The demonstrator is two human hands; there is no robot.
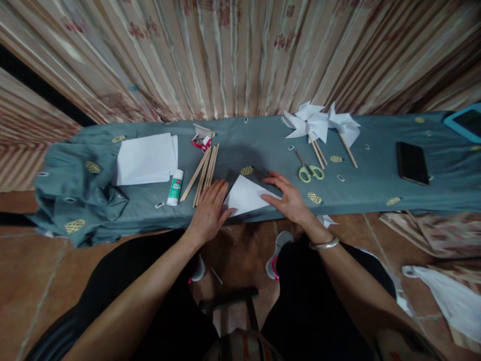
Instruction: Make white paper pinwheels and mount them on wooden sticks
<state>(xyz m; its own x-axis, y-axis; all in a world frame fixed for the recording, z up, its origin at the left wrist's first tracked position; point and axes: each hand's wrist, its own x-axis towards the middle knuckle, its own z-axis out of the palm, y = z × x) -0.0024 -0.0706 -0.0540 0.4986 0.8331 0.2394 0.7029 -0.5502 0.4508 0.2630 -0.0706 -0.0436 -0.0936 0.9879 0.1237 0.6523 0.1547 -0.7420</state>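
White paper (246,194) lies between left fingers (217,189) and right fingers (280,181)

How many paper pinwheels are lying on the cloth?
3: two overlapping pinwheels beyond the scissors, one single pinwheel to the right. The overlap may hide more.

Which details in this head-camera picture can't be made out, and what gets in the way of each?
- Head view: lower ends of the rightmost wooden sticks, hidden by the left hand.
- Head view: underside of the white paper, hidden by its upper face.
- Head view: rest of the blue-framed object, cut off by the right edge.
- Head view: lettering on the green-and-white tube, too small.
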